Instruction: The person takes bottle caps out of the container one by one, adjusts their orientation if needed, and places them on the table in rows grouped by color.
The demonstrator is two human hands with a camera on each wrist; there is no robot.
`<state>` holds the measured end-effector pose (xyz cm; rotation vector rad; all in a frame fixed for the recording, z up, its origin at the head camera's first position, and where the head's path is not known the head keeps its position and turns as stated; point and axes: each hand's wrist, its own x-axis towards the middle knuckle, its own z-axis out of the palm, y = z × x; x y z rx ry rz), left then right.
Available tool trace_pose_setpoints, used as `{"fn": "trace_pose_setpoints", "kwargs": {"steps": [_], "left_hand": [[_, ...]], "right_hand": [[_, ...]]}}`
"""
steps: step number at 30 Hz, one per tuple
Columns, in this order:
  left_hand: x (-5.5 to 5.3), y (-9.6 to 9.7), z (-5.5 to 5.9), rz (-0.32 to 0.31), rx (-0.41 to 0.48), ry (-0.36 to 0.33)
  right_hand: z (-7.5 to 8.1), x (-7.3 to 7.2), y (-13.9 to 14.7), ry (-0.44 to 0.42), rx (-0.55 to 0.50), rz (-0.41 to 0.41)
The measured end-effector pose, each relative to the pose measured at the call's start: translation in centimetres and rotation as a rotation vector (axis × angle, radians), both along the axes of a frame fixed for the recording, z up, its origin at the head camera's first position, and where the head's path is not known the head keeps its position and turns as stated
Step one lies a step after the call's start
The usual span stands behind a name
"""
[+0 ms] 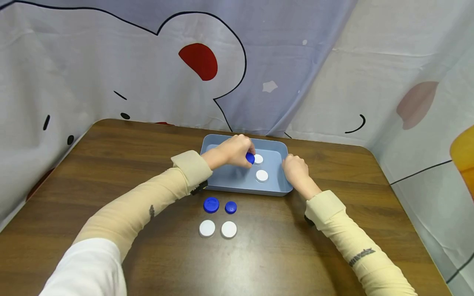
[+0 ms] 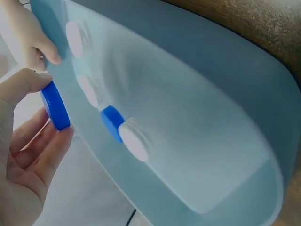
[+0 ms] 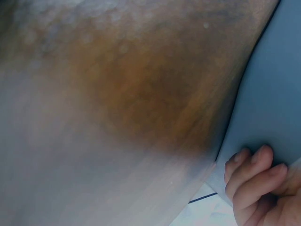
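My left hand (image 1: pixel 235 151) pinches a blue bottle cap (image 2: pixel 55 106) between thumb and fingertips, over the light blue tray (image 1: pixel 237 187). In the left wrist view another blue cap (image 2: pixel 112 123) lies in the tray beside a white cap (image 2: pixel 134 140); in the head view the left hand hides both. Two more white caps (image 1: pixel 261 176) lie on the tray floor to the right of that hand. At the tray's right end, my right hand (image 1: pixel 297 169) grips the rim, its fingers curled against the outer wall in the right wrist view.
In front of the tray on the wooden table (image 1: pixel 155 263) are a large blue cap (image 1: pixel 211 205), a smaller blue cap (image 1: pixel 231 207) and two white caps (image 1: pixel 228 230). A printed curtain (image 1: pixel 148 61) hangs behind the table, and a yellow object (image 1: pixel 464 154) shows at the right edge.
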<state>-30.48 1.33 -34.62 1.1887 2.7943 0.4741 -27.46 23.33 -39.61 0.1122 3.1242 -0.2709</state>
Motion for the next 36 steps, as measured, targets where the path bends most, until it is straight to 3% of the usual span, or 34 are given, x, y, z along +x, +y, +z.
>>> {"fn": "trace_pose_setpoints", "kwargs": {"steps": [11,19,28,36], "left_hand": [[1.5,-0.4,1.1,-0.068,0.012,0.055],[3.3,0.0,1.7,-0.117,0.007,0.070],[5.3,0.3,1.9,-0.165,-0.029,0.087],[6.3,0.4,2.0,-0.223,-0.017,0.130]], "right_hand": [[0.1,0.0,0.0,-0.006,0.001,-0.007],[-0.1,0.0,0.2,-0.001,-0.002,-0.017],[0.0,0.0,0.2,-0.004,-0.001,-0.017],[0.0,0.1,0.2,0.001,0.003,-0.008]]}}
